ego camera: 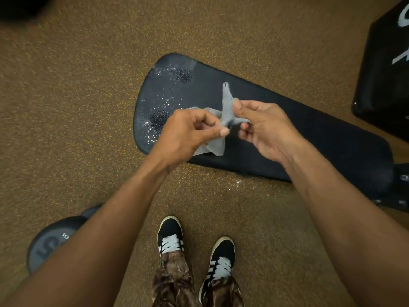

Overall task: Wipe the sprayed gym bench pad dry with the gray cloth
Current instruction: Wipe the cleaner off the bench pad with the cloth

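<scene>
above the wet bench pad [276, 134] — gray cloth [226, 107] between both hands

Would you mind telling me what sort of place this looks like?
Most likely a gym: a padded black bench, a round dumbbell low on the left, and a speckled floor.

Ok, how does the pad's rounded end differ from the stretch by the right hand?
The rounded end glistens with spray droplets, densest in two patches; the stretch by the right hand looks matte and dry. The rounded end curves; the stretch has straight edges. Both are the same black padding.
</scene>
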`<state>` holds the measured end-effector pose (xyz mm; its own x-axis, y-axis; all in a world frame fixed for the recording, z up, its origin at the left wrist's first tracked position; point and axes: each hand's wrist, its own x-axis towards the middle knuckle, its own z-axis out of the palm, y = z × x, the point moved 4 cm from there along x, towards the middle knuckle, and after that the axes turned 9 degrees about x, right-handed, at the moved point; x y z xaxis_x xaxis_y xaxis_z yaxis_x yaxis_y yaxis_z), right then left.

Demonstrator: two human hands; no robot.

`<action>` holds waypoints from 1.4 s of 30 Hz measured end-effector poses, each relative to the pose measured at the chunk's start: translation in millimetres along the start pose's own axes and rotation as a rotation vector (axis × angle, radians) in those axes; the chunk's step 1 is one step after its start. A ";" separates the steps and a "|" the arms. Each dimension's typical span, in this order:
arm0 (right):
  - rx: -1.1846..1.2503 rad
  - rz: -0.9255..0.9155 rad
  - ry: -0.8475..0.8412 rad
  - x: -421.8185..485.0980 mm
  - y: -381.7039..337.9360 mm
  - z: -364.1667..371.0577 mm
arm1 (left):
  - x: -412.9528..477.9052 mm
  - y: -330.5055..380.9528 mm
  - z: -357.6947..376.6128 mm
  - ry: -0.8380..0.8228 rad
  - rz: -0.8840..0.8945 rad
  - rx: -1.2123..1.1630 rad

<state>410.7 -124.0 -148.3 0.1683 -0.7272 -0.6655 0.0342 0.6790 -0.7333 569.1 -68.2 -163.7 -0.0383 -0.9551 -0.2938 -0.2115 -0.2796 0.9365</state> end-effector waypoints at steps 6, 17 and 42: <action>-0.590 0.031 -0.307 -14.7 -16.7 -36.9 | 6.1 -13.1 -47.4 0.156 -0.047 -0.384; 0.158 0.238 -0.390 4.3 38.4 -22.0 | 14.3 -43.7 -47.7 -0.225 -0.445 -0.217; -0.973 -0.274 -0.041 13.2 -43.8 -71.6 | 34.5 -16.7 -85.4 -0.061 -0.129 0.404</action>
<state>340.9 -170.6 -134.9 0.3093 -0.8295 -0.4650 -0.7382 0.0989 -0.6673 654.7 -104.8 -173.1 -0.0417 -0.9038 -0.4259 -0.5834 -0.3240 0.7448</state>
